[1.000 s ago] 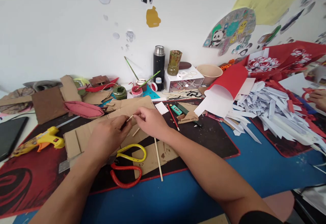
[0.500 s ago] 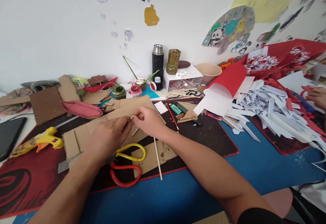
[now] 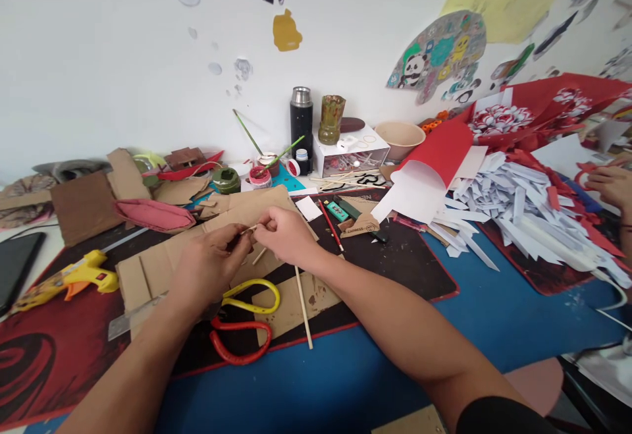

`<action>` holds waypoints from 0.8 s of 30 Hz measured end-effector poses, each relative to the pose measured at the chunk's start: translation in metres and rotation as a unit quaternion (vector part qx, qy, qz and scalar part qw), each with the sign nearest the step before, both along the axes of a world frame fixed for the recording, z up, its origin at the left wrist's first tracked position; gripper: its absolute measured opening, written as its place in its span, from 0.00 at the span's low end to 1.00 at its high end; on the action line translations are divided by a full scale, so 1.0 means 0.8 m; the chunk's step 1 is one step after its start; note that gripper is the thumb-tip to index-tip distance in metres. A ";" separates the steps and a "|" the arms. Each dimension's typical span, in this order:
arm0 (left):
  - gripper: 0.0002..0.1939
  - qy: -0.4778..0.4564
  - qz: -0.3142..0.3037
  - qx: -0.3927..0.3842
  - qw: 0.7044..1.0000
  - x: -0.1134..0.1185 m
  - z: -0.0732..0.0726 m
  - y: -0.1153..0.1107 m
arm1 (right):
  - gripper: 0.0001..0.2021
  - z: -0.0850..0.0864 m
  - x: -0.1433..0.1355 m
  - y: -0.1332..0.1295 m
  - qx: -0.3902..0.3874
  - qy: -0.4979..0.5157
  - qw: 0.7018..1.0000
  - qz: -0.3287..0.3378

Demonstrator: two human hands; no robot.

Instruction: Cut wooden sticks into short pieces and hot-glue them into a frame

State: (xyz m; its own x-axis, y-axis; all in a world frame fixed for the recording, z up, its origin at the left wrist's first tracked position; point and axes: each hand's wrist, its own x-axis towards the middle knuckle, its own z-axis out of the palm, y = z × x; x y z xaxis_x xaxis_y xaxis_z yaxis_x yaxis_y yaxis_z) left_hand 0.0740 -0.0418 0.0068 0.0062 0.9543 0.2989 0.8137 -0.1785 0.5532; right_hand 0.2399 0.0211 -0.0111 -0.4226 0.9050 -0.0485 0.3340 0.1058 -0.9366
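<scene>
My left hand and my right hand meet over a sheet of cardboard, fingertips close together. Between them both pinch a small, thin tan piece; the fingers cover most of it, so its kind cannot be made out. Below the hands lie scissors with one yellow and one red handle, their blades hidden by my left hand and wrist. A slim wooden stick rests across a stained cardboard strip, and a shorter stick shows under my right hand.
A yellow glue gun lies at the left. Paint jars, a black flask and a box stand along the wall. White paper strips are heaped at the right, near another person's hand.
The view has shifted slightly, moving the scene left. My left thumb and fingers have changed position a little around the small piece; both hands stay together over the cardboard.
</scene>
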 end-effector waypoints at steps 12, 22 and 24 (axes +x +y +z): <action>0.21 0.168 -0.028 0.049 0.984 -0.019 -0.007 0.006 | 0.04 0.000 0.010 0.008 0.053 -0.027 0.997 0.053; 0.22 0.221 -0.111 0.090 0.965 -0.029 -0.007 0.008 | 0.06 0.002 0.008 0.009 0.090 -0.056 0.993 0.053; 0.22 0.227 -0.124 0.087 0.962 -0.030 -0.005 0.007 | 0.07 0.001 0.008 0.008 0.080 -0.050 0.994 0.058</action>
State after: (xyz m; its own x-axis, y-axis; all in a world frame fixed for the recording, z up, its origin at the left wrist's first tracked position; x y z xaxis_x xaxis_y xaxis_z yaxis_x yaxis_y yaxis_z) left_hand 0.0500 -0.0359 0.0028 0.3947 0.8425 0.3667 0.8849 -0.4560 0.0953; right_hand 0.2463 0.0271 -0.0101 -0.5243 0.8504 0.0443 0.4023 0.2932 -0.8673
